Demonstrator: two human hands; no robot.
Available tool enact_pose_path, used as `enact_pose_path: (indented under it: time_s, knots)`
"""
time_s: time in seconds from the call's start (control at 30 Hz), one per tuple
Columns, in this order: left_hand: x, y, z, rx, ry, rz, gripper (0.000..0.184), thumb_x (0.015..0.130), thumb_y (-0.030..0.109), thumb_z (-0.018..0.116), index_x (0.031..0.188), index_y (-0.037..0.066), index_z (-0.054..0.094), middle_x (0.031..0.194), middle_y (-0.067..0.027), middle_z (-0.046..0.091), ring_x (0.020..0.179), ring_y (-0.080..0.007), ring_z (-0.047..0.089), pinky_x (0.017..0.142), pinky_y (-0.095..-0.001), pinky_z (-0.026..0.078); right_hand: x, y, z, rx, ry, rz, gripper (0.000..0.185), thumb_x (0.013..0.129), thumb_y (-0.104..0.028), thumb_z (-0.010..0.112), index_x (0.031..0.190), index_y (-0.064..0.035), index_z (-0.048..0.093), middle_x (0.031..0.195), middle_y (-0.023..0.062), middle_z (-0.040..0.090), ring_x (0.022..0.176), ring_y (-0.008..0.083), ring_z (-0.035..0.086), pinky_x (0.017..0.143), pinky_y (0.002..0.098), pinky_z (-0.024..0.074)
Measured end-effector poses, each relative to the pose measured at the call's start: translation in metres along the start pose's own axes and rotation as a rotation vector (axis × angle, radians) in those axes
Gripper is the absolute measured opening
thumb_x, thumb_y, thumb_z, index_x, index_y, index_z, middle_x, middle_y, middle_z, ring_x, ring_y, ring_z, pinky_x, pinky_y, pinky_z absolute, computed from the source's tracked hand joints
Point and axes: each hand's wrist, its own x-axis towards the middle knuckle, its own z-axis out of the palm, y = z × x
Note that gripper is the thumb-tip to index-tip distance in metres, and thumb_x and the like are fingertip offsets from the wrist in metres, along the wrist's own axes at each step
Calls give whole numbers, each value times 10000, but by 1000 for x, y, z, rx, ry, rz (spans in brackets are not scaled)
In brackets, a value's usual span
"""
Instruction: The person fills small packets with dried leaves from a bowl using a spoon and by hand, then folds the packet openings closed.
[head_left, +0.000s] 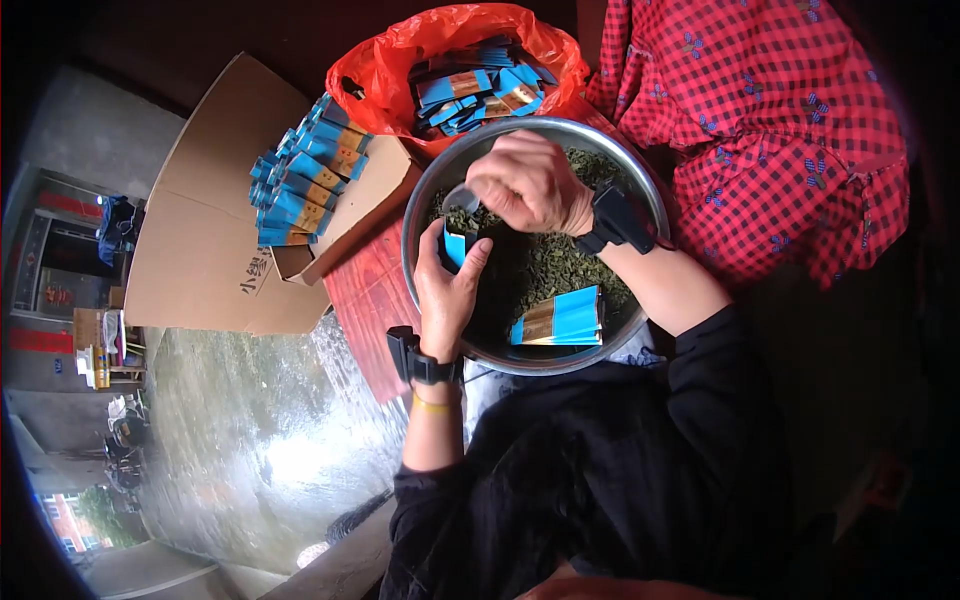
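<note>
Dried dark-green leaves (pixel 555 262) fill a round metal basin (pixel 658 205) in front of me. My left hand (pixel 447 285) grips a small blue packet (pixel 455 248) upright at the basin's left side. Above it, my right hand (pixel 530 182) is closed round a small scoop (pixel 461 200), whose bowl is at the packet's top with leaves beside it. Several flat blue and gold packets (pixel 560 318) lie stacked on the leaves near the basin's front edge.
Behind the basin, a red plastic bag (pixel 375 75) holds many flat packets. A cardboard box (pixel 200 210) at the left carries rows of blue packets (pixel 310 180). Red checked cloth (pixel 760 140) hangs at the right. A red wooden surface (pixel 375 305) shows beside the basin.
</note>
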Motion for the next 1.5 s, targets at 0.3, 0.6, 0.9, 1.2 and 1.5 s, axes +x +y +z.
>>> enact_pose_path:
  time_s: [0.3, 0.6, 0.9, 1.2, 1.5]
  knots:
    - [0, -2, -1, -41, -13, -75, 627, 782, 299, 796, 1234, -33, 515, 1016, -143, 641, 923, -214, 604, 844, -322, 478, -28, 37, 13, -369, -589, 634, 271, 933, -298, 520, 890, -46, 611, 797, 184, 646, 809, 370, 634, 729, 492, 475]
    - [0, -4, -1, -52, -2, -48, 621, 788, 307, 788, 1228, -37, 518, 1026, -160, 643, 933, -231, 613, 849, -329, 480, -28, 41, 25, 209, -528, 1040, 352, 962, -329, 489, 870, -20, 631, 662, 68, 659, 640, 167, 645, 641, 322, 491]
    - [1, 0, -3, -9, -52, -83, 605, 791, 303, 785, 1219, -32, 520, 1009, -159, 644, 909, -227, 612, 834, -328, 482, -5, 15, 4, 400, -31, 742, 335, 986, -290, 496, 834, -11, 603, 662, 28, 608, 571, 70, 566, 547, 237, 453]
    - [2, -1, 0, -22, -44, -25, 605, 786, 283, 791, 1223, -34, 516, 995, -173, 649, 907, -230, 623, 828, -337, 492, 0, -7, 5, 5, -18, 46, 123, 865, -182, 616, 790, -85, 607, 712, 46, 618, 652, 233, 601, 612, 354, 441]
    - [2, -10, 0, 2, -49, 33, 599, 784, 279, 786, 1232, -13, 517, 1005, -185, 650, 916, -259, 629, 834, -353, 490, -13, -14, 21, 95, -261, 203, 194, 887, -251, 595, 797, -80, 614, 680, 98, 605, 663, 282, 617, 618, 387, 471]
